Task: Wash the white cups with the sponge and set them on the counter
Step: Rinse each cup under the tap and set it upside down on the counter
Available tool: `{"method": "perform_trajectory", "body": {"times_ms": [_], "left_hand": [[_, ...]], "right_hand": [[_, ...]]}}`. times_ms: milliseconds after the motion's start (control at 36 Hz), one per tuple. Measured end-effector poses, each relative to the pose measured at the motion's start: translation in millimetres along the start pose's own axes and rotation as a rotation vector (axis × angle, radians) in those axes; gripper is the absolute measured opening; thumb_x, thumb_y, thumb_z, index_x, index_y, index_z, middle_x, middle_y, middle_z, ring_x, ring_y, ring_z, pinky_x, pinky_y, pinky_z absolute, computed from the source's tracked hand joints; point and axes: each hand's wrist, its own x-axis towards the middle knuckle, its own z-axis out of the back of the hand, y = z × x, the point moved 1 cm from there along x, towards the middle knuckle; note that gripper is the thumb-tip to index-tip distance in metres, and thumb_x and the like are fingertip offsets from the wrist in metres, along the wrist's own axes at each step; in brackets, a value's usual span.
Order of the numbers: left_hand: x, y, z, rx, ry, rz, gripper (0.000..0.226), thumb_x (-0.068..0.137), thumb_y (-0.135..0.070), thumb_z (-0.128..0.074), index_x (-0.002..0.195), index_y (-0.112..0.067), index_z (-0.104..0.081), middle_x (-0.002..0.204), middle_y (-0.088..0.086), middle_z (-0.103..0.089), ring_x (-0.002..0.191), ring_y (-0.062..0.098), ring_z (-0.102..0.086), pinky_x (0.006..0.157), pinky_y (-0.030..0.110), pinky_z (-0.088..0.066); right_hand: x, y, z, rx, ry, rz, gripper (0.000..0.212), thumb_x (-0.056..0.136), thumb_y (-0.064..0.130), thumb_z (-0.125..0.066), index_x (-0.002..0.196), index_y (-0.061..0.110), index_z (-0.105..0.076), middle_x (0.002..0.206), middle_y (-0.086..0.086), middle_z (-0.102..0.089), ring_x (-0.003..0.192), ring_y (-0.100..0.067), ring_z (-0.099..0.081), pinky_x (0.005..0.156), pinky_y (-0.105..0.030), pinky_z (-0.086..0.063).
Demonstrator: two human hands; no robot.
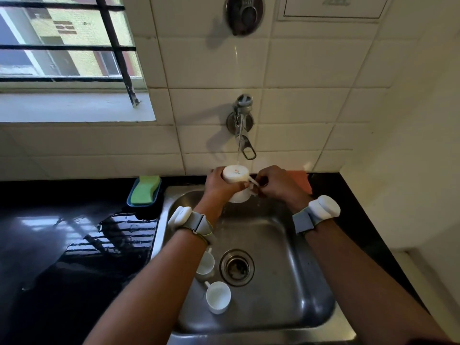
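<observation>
Left hand (219,184) grips an upturned white cup (235,174) under the tap stream (238,148); right hand (276,185) apparently pinches its handle over the sink's (293,245) far edge.

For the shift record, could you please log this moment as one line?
left hand: holds cup under tap stream | right hand: at handle | sponge: in tray | two cups in sink

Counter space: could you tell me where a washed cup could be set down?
The black counter left of the sink is bare, though wet, below the sponge tray. The sink's left side holds two cups.
</observation>
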Motion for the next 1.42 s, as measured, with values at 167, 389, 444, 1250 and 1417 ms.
{"method": "perform_trajectory", "body": {"times_ms": [167, 389, 444, 1250, 1417], "left_hand": [[8, -8, -2, 0.042, -0.016, 0.006, 0.071, 0.070, -0.029, -0.081, 0.129, -0.017, -0.045, 0.129, 0.008, -0.045, 0.117, 0.026, -0.048, 0.094, 0.044, -0.050], [11, 7, 13, -0.582, 0.113, 0.424, 0.060, 0.071, -0.044, -0.078, 0.115, -0.012, -0.052, 0.104, 0.010, -0.061, 0.092, 0.027, -0.063, 0.058, 0.033, -0.055], [7, 9, 11, -0.793, 0.155, 0.541, 0.055, 0.072, -0.044, -0.077, 0.109, -0.010, -0.054, 0.108, 0.016, -0.061, 0.095, 0.032, -0.063, 0.058, 0.037, -0.057], [-3, 12, -2, -1.087, 0.088, 0.680, 0.052, 0.081, -0.039, -0.066, 0.119, -0.005, -0.056, 0.112, 0.017, -0.063, 0.100, 0.028, -0.064, 0.081, 0.039, -0.057], [-6, 15, -13, -1.103, 0.108, 0.624, 0.043, 0.085, -0.042, -0.061, 0.107, -0.006, -0.062, 0.092, 0.014, -0.070, 0.081, 0.024, -0.069, 0.060, 0.033, -0.058]], "right_hand": [[2, -4, -7, 0.269, 0.008, -0.060, 0.023, 0.079, 0.002, -0.070, 0.101, 0.005, -0.065, 0.098, -0.015, -0.064, 0.088, -0.026, -0.065, 0.074, -0.038, -0.059], [11, 16, 5, 0.672, -0.144, -0.040, 0.016, 0.081, -0.003, -0.065, 0.094, 0.006, -0.062, 0.083, -0.015, -0.066, 0.070, -0.018, -0.066, 0.061, -0.024, -0.059], [15, 26, 7, 0.675, -0.134, 0.010, 0.016, 0.083, -0.006, -0.062, 0.092, 0.007, -0.062, 0.081, -0.009, -0.065, 0.073, -0.017, -0.066, 0.065, -0.024, -0.059], [-1, 21, -32, -0.050, 0.224, 0.326, 0.035, 0.094, 0.052, -0.033, 0.073, 0.035, -0.055, 0.081, 0.009, -0.060, 0.075, -0.005, -0.056, 0.073, -0.032, -0.041], [4, 30, -29, -0.249, 0.120, 0.332, 0.049, 0.095, 0.056, -0.024, 0.110, 0.025, -0.059, 0.117, 0.000, -0.063, 0.112, -0.019, -0.054, 0.105, -0.052, -0.023]]}}
